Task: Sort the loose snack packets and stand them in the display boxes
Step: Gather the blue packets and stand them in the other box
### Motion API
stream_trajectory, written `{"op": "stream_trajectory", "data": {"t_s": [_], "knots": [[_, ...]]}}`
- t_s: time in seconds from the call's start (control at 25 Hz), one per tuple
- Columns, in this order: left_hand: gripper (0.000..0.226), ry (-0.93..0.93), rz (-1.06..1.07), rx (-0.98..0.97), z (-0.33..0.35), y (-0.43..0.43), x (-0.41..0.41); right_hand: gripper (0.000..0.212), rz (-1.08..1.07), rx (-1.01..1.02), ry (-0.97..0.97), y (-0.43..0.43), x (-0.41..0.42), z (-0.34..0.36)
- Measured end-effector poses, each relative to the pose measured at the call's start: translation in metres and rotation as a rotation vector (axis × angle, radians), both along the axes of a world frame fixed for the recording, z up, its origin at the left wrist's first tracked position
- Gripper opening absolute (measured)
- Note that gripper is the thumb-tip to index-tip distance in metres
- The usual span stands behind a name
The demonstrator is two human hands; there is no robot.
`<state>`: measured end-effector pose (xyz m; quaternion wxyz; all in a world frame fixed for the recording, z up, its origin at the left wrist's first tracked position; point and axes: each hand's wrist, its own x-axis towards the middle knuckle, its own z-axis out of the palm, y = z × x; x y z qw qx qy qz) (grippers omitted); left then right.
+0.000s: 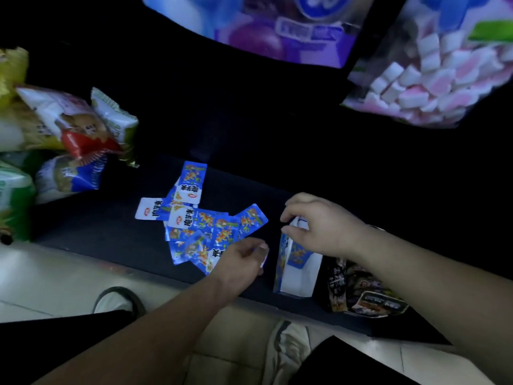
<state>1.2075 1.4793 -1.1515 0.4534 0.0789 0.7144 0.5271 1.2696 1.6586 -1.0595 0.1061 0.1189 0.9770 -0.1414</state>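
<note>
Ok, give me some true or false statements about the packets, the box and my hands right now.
The loose blue packets lie in a pile to the left of the blue display box. True.
The right hand grips the top of that box. True.
The left hand lies flat on the floor. False: it is at the pile's edge, pinching a packet.
The marshmallow bag is at the far left. False: it is at the upper right.
</note>
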Motion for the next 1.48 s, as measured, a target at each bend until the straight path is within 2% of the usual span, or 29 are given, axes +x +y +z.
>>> {"op": "stream_trajectory", "data": {"t_s": [0.12, 0.2, 0.28, 0.4, 0.48, 0.56, 0.64, 0.76, 0.92, 1.04, 1.12, 1.2, 1.32, 1.4, 1.48], "knots": [[0.025, 0.022, 0.092, -0.083, -0.011, -0.029, -0.031, 0.034, 0.147, 0.006, -0.235, -0.032, -0.044, -0.009], [0.023, 0.078, 0.158, -0.162, -0.022, -0.050, -0.056, 0.044, 0.067, -0.094, -0.341, -0.048, -0.074, -0.037], [0.025, 0.205, 0.236, -0.273, -0.035, -0.069, -0.083, 0.071, -0.029, -0.100, -0.402, -0.055, -0.096, -0.073], [0.022, 0.269, 0.307, -0.419, -0.054, -0.094, -0.120, 0.132, -0.029, 0.002, -0.541, -0.054, -0.113, -0.122], [0.023, 0.175, 0.304, -0.410, -0.068, -0.104, -0.128, 0.152, 0.047, 0.110, -0.593, -0.048, -0.111, -0.146], [0.033, 0.105, 0.303, -0.367, -0.085, -0.104, -0.124, 0.158, 0.141, 0.209, -0.587, -0.040, -0.108, -0.165], [0.042, 0.097, 0.284, -0.352, -0.098, -0.095, -0.116, 0.157, 0.167, 0.199, -0.540, -0.027, -0.107, -0.176], [0.055, 0.064, 0.306, -0.315, -0.105, -0.079, -0.112, 0.142, 0.102, 0.125, -0.403, -0.015, -0.108, -0.181], [0.040, 0.105, 0.364, -0.372, -0.097, -0.071, -0.108, 0.116, -0.150, 0.036, -0.258, -0.022, -0.112, -0.184], [0.028, 0.163, 0.378, -0.514, -0.088, -0.071, -0.100, 0.102, -0.241, -0.174, -0.320, -0.022, -0.121, -0.178], [0.026, 0.154, 0.339, -0.512, -0.084, -0.068, -0.092, 0.094, -0.356, -0.376, -0.332, -0.021, -0.128, -0.172], [0.026, 0.129, 0.308, -0.471, -0.084, -0.062, -0.090, 0.096, -0.447, -0.486, -0.317, -0.029, -0.133, -0.168], [0.025, 0.020, 0.392, -0.392, -0.090, -0.057, -0.096, 0.104, -0.465, -0.411, -0.297, -0.053, -0.136, -0.177], [0.020, -0.069, 0.539, -0.317, -0.096, -0.055, -0.101, 0.097, -0.515, -0.443, -0.238, -0.066, -0.142, -0.180], [0.016, -0.053, 0.577, -0.330, -0.095, -0.057, -0.108, 0.090, -0.500, -0.412, -0.232, -0.067, -0.155, -0.173]]}}
